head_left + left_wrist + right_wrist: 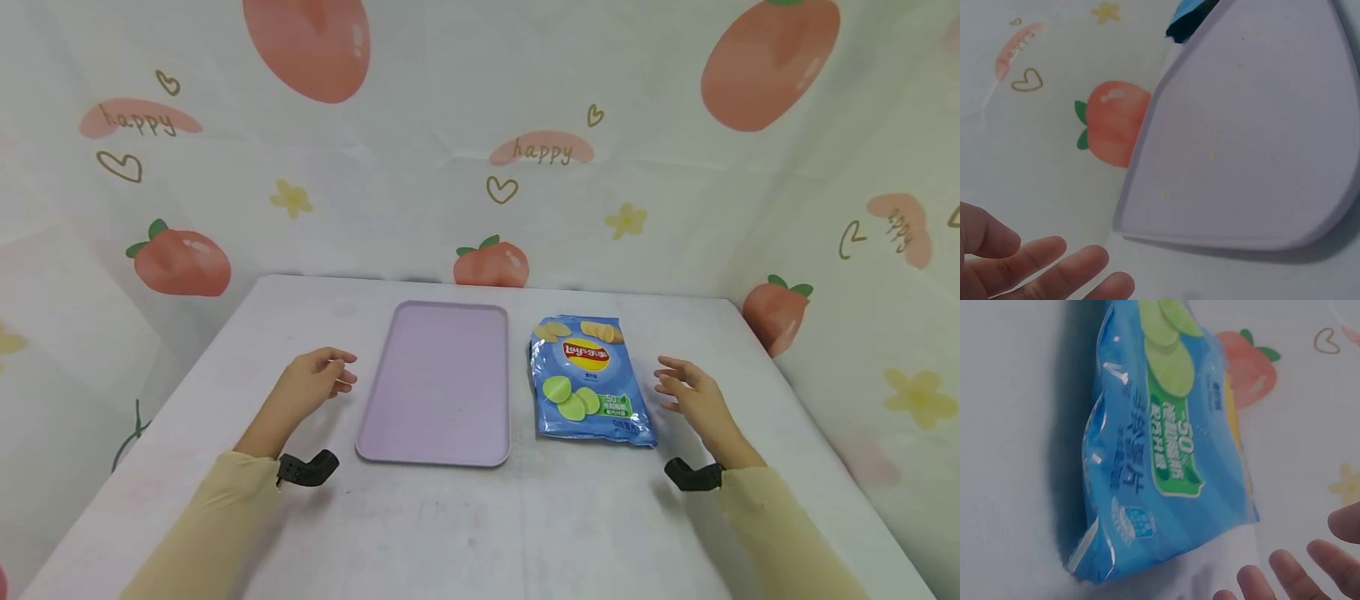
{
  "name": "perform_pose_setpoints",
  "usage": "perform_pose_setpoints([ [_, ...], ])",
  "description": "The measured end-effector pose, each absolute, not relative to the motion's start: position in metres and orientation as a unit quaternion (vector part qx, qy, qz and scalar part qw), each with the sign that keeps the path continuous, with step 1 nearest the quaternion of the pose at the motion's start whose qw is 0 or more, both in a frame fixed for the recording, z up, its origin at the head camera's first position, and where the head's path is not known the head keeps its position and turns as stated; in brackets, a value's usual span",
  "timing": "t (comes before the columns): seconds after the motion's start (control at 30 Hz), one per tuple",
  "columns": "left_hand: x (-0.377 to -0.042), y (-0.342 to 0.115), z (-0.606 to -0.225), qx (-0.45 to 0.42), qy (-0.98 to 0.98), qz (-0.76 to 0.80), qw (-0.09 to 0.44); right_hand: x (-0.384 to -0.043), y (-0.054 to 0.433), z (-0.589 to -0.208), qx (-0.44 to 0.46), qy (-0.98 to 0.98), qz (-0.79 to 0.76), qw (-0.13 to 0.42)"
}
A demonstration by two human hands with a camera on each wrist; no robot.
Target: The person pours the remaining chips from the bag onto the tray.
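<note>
A flat lilac tray (pixel 438 383) with a low raised rim lies on the white table, its long sides running away from me. Small yellowish crumbs show on its surface in the left wrist view. Right of the tray lies a blue bag of potato chips (pixel 588 379), face up, with lime slices printed on it. My left hand (pixel 306 387) hovers left of the tray, fingers loosely bent and holding nothing. To the right of the bag my right hand (pixel 699 404) is held with relaxed fingers, apart from the bag and also without anything in it.
A white cloth (pixel 420 183) printed with peaches, hearts and flowers hangs behind and beside the table (pixel 420 533). Each wrist wears a black camera mount, the left one (pixel 307 469) and the right one (pixel 693 475). A thin dark cable (pixel 127 437) shows past the table's left edge.
</note>
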State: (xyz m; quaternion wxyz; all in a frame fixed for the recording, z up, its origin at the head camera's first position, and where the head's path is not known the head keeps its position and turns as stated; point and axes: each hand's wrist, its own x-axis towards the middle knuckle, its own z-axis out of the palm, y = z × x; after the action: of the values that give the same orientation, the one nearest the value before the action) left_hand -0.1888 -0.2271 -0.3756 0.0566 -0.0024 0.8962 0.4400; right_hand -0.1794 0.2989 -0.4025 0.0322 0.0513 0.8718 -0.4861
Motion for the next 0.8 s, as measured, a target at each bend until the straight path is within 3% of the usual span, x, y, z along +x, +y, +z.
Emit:
perform_pose_setpoints([
  [0.37, -0.197, -0.235, -0.4, -0.042, 0.835, 0.528, 0.148, -0.197, 0.303, -0.407, 0.094, 0.86, -0.484, 0.133],
  [0.8, -0.214, -0.231, -0.411, -0.071, 0.775, 0.594, 0.201, -0.221, 0.311, -0.409, 0.062, 0.816, -0.531, 0.22],
])
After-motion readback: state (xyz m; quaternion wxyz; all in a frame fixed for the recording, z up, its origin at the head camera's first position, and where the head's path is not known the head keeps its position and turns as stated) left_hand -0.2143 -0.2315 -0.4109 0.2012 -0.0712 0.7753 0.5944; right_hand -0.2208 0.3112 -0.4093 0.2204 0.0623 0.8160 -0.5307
